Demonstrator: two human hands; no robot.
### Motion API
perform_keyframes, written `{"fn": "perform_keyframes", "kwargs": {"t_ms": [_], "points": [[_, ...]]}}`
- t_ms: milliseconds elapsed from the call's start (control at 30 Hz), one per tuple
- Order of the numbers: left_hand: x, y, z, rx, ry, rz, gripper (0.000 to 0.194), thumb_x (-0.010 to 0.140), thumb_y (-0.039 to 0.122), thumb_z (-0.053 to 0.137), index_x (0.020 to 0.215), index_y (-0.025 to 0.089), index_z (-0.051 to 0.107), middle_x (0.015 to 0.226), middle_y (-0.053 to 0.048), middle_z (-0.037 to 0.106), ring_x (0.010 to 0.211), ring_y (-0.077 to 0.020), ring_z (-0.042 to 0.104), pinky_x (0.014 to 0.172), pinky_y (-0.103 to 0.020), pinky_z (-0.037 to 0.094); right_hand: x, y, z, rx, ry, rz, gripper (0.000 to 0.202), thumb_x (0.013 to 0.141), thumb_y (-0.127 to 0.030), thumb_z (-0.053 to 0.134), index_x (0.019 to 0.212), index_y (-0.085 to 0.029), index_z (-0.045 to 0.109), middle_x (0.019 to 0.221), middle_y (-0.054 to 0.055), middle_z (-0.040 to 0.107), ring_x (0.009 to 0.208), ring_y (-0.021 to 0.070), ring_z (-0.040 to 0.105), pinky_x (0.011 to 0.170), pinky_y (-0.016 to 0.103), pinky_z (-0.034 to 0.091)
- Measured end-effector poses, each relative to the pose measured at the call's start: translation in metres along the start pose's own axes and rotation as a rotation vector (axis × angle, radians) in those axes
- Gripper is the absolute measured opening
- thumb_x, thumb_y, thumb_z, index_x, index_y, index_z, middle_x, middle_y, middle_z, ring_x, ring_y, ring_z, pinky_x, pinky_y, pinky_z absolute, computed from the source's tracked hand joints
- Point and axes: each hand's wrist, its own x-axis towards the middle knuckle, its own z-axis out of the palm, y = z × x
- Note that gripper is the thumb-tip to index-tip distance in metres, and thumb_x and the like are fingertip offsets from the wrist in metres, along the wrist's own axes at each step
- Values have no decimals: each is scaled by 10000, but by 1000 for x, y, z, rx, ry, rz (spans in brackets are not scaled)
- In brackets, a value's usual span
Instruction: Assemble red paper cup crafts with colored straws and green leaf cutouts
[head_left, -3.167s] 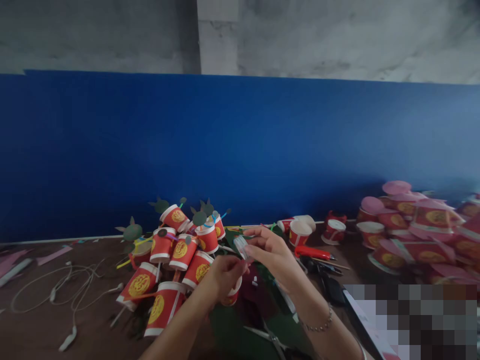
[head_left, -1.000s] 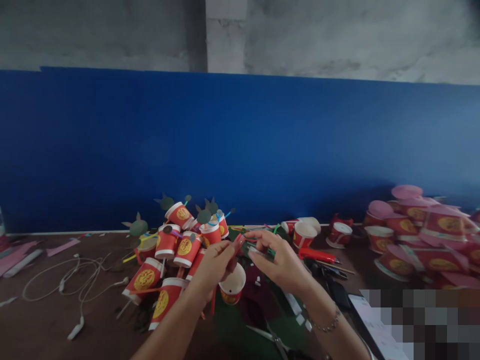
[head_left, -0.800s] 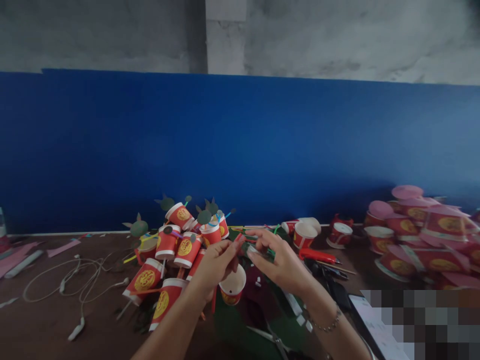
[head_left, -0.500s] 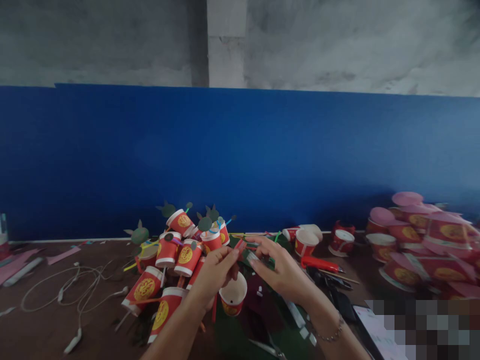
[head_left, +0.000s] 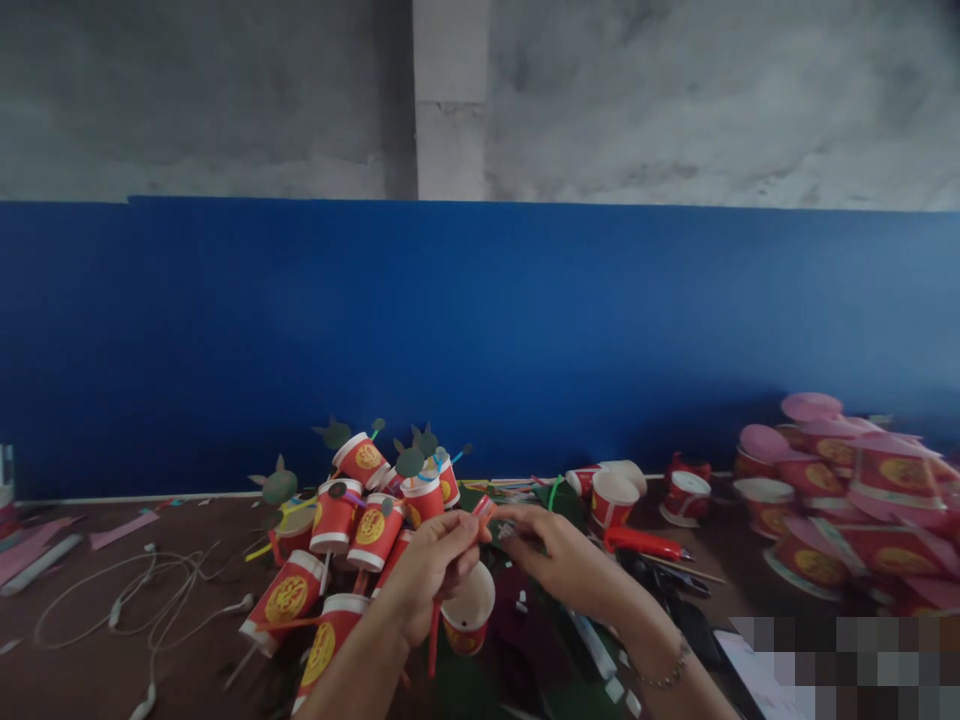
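Near the middle of the head view, my left hand point(head_left: 442, 560) pinches a thin red strip point(head_left: 484, 506) that sticks up past the thumb. Close on its right, my right hand point(head_left: 544, 545) has its fingers bent beside the strip; its fingertips are blurred, and whether they hold anything I cannot tell. An upright white-rimmed paper cup point(head_left: 469, 606) stands just below the hands, with a small dark spot on its front. Left of my left hand lies a pile of red cups point(head_left: 375, 530) with yellow emblems, straws and green animal-shaped heads.
White earphones point(head_left: 116, 612) lie on the left. A red tool point(head_left: 645, 543) and more cups point(head_left: 613, 498) sit right of my hands. Far right is a heap of cups with pink discs point(head_left: 892, 470). White pieces point(head_left: 615, 690) and scissors are near the front edge. A blue panel point(head_left: 480, 340) stands behind.
The view has tilted up slightly, so the table sits lower. My right hand's fingers have curled more and drawn closer to the red strip. My left hand still pinches it.
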Motion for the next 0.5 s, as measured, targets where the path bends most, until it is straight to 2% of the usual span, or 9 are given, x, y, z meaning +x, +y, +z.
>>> {"fn": "perform_keyframes", "kwargs": {"t_ms": [133,233,333,400,500], "points": [[-3,1,0,64,-81,-56,426,654,545,708,717,137,602,393,86,409,318,-13,187,362,-207,62,4,7,5,236,-135,-11,230,801,-159,524,973,-212,667,816,-3,685,715,145,603,641,253,468],[-5,0,1,146,-170,-110,410,672,532,697,692,131,618,397,65,443,330,-30,262,373,-212,113,7,16,9,410,-149,68,321,733,-157,594,1051,-182,618,790,-1,687,673,132,602,604,243,462],[-5,-3,3,263,-213,-120,409,689,532,683,665,128,624,406,51,461,343,-39,297,390,-218,144,9,21,8,589,-176,186,489,702,-120,556,1186,-187,545,920,27,710,770,146,644,682,271,493],[-5,-5,5,352,-228,-118,440,678,570,670,643,134,617,403,46,470,335,-47,316,389,-220,167,9,20,6,685,-196,246,480,715,-120,501,1187,-194,553,1013,44,705,860,159,656,739,292,500],[-5,-8,8,474,-207,-118,481,659,628,646,620,150,601,395,46,472,338,-68,359,397,-222,231,9,16,4,685,-161,291,429,754,-167,485,1169,-189,589,1016,52,707,902,175,652,745,305,502]]}}
